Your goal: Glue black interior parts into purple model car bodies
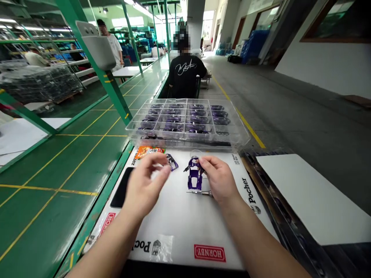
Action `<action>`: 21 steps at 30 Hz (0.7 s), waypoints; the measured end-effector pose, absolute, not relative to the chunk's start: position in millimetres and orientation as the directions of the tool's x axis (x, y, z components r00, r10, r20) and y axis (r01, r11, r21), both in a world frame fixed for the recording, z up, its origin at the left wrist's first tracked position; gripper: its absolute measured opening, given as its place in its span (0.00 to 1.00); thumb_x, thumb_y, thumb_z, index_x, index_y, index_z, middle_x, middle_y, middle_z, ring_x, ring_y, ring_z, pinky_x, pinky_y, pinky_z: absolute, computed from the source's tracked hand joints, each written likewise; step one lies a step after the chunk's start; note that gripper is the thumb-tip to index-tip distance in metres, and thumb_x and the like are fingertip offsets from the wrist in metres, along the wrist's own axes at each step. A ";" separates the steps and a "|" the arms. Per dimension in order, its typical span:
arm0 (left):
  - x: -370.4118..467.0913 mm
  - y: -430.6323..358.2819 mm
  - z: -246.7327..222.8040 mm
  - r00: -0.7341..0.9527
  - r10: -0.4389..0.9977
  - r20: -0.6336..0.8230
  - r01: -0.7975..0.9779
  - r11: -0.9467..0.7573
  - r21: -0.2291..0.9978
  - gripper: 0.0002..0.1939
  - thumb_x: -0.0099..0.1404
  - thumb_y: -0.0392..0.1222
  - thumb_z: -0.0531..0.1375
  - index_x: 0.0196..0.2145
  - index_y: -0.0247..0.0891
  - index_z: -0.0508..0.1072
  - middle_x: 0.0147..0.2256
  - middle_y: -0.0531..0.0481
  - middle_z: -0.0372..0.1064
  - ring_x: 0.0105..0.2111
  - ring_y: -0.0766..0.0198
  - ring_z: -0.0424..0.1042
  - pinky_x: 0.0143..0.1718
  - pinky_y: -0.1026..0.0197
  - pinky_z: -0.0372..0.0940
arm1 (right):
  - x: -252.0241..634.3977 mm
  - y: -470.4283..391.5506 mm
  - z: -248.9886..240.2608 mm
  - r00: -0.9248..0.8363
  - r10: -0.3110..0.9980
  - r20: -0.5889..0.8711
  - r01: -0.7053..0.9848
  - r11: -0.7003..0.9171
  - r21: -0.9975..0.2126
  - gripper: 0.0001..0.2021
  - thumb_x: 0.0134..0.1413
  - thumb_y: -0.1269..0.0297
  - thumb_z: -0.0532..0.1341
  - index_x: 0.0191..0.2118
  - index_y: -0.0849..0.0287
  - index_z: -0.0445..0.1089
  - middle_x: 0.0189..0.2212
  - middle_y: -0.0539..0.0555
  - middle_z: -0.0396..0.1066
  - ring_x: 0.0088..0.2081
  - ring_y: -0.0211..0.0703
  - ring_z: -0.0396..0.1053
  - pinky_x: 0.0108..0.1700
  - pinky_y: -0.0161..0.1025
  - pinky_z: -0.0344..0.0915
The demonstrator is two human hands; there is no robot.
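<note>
A purple model car body shell (194,180) is pinched at its upper right side by the thumb and fingers of my right hand (218,175). Just below the shell lies a slim metal-tipped tool (199,192), partly behind that hand. My left hand (147,179) hovers over the board's left half, slightly blurred, with thumb and fingers apart and nothing seen between them. Beyond its fingertips rests another small purple frame-like part (172,162). All of this is over a white printed board (179,231).
A clear compartment tray (185,135) with several purple car shells stands behind the board. An orange packet (149,151) and a dark phone-like slab (121,189) lie at left. A white panel (307,193) is at right. A person in black (185,75) sits ahead.
</note>
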State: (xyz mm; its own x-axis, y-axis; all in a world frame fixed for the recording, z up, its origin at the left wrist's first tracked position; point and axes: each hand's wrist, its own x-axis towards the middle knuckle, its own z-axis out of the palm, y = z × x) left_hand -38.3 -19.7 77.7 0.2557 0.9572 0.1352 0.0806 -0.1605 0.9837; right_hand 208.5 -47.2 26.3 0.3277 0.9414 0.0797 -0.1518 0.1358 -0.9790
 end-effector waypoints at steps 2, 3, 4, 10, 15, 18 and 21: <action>-26.5 -7.1 61.0 0.489 0.865 -0.114 -0.048 0.157 0.986 0.29 0.69 0.52 0.81 0.62 0.41 0.80 0.55 0.41 0.82 0.51 0.52 0.82 0.55 0.49 0.78 | 208.1 -46.9 25.9 0.327 0.941 0.083 -0.160 0.142 -0.977 0.21 0.63 0.39 0.78 0.42 0.54 0.87 0.37 0.53 0.84 0.39 0.48 0.77 0.45 0.42 0.74; -20.1 -1.5 52.6 0.598 0.775 -0.203 -0.073 0.305 0.949 0.34 0.63 0.49 0.84 0.62 0.41 0.80 0.54 0.41 0.82 0.50 0.53 0.83 0.53 0.50 0.78 | 208.1 -47.2 26.2 0.323 0.942 0.086 -0.160 0.144 -0.977 0.21 0.63 0.40 0.79 0.42 0.54 0.88 0.38 0.53 0.85 0.40 0.48 0.78 0.45 0.42 0.74; -14.0 3.0 44.5 0.673 0.696 -0.251 -0.074 0.401 0.913 0.39 0.56 0.46 0.88 0.61 0.39 0.80 0.54 0.40 0.83 0.48 0.53 0.83 0.52 0.50 0.78 | 208.3 -47.6 26.7 0.316 0.945 0.090 -0.157 0.145 -0.977 0.20 0.63 0.41 0.79 0.41 0.54 0.88 0.38 0.53 0.85 0.40 0.48 0.78 0.46 0.41 0.75; 3.7 -0.1 10.0 0.727 0.633 -0.265 -0.172 0.543 0.822 0.38 0.53 0.52 0.89 0.56 0.38 0.82 0.46 0.44 0.85 0.44 0.56 0.83 0.49 0.55 0.77 | 208.1 -50.0 27.5 0.249 0.967 0.058 -0.142 0.095 -0.985 0.17 0.68 0.45 0.78 0.39 0.54 0.87 0.36 0.52 0.83 0.37 0.45 0.77 0.42 0.39 0.73; 1.2 -15.2 1.4 0.755 0.576 -0.312 -0.259 0.699 0.666 0.30 0.62 0.50 0.86 0.53 0.37 0.82 0.43 0.43 0.85 0.41 0.57 0.85 0.47 0.55 0.80 | 208.4 -49.6 26.3 0.142 0.990 -0.012 -0.185 0.014 -0.983 0.16 0.72 0.47 0.76 0.38 0.54 0.86 0.39 0.51 0.81 0.43 0.44 0.76 0.50 0.38 0.73; 2.4 -17.2 3.2 0.774 0.546 -0.321 -0.280 0.750 0.600 0.28 0.64 0.49 0.85 0.54 0.36 0.82 0.44 0.42 0.85 0.41 0.58 0.84 0.44 0.57 0.80 | 209.3 -51.3 27.8 0.117 0.993 -0.029 -0.184 -0.007 -0.983 0.15 0.73 0.48 0.76 0.38 0.53 0.86 0.40 0.51 0.78 0.42 0.42 0.74 0.47 0.37 0.73; 3.5 -17.1 5.7 0.784 0.527 -0.328 -0.283 0.774 0.567 0.27 0.65 0.48 0.85 0.54 0.36 0.82 0.46 0.42 0.84 0.38 0.61 0.82 0.40 0.61 0.78 | 208.6 -53.4 30.1 0.092 0.993 -0.076 -0.211 -0.055 -0.976 0.15 0.74 0.48 0.76 0.40 0.53 0.86 0.41 0.51 0.76 0.40 0.42 0.73 0.42 0.37 0.72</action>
